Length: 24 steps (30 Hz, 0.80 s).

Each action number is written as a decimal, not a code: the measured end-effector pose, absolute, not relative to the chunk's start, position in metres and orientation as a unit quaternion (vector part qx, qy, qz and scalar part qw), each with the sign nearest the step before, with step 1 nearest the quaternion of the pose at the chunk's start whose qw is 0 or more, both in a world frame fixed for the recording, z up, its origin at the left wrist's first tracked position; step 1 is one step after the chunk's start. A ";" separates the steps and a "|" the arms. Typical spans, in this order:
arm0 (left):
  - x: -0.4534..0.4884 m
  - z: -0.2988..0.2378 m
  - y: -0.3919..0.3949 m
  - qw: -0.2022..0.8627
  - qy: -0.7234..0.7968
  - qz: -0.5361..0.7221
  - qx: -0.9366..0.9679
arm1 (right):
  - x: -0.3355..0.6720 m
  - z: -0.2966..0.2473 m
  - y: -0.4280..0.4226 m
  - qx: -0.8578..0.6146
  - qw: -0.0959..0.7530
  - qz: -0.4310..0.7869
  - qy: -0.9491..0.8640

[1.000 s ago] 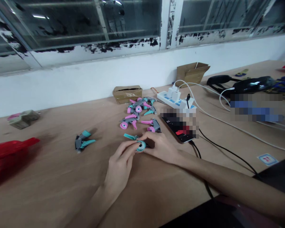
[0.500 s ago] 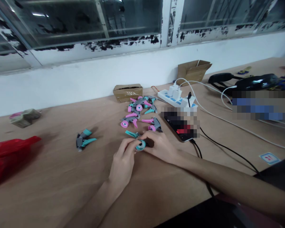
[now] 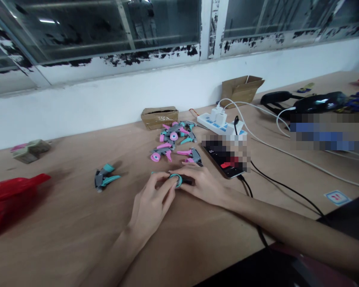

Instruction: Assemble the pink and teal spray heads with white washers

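Note:
My left hand (image 3: pixel 151 203) and my right hand (image 3: pixel 202 183) meet at the middle of the wooden table (image 3: pixel 77 231). Both pinch one small grey toy piece with a teal round end (image 3: pixel 177 179); the fingers of both hands are closed round it. Just behind my hands lies a pile of several similar grey pieces with pink and teal parts (image 3: pixel 175 141). One assembled grey and teal piece (image 3: pixel 104 177) lies apart to the left.
A phone (image 3: pixel 225 159) with a black cable lies right of my hands. Behind it is a white power strip (image 3: pixel 218 121) with chargers and white cables. Two cardboard boxes (image 3: pixel 160 116) (image 3: pixel 241 91) stand by the wall. A red plastic bag (image 3: pixel 8 199) is at far left.
My hands stayed on the teal-ended piece and turned it a little; my left fingers now lie more over it. The view shifted slightly.

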<state>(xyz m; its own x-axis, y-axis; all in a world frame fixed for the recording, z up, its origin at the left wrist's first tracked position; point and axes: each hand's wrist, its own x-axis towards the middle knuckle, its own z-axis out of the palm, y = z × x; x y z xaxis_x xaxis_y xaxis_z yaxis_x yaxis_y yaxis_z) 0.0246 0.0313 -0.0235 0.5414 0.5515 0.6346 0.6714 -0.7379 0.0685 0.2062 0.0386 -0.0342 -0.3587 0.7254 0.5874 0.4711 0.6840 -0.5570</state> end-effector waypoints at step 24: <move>0.029 -0.029 0.025 -0.002 -0.383 -0.352 -0.854 | 0.198 -0.044 0.039 -0.395 0.454 0.108 -0.791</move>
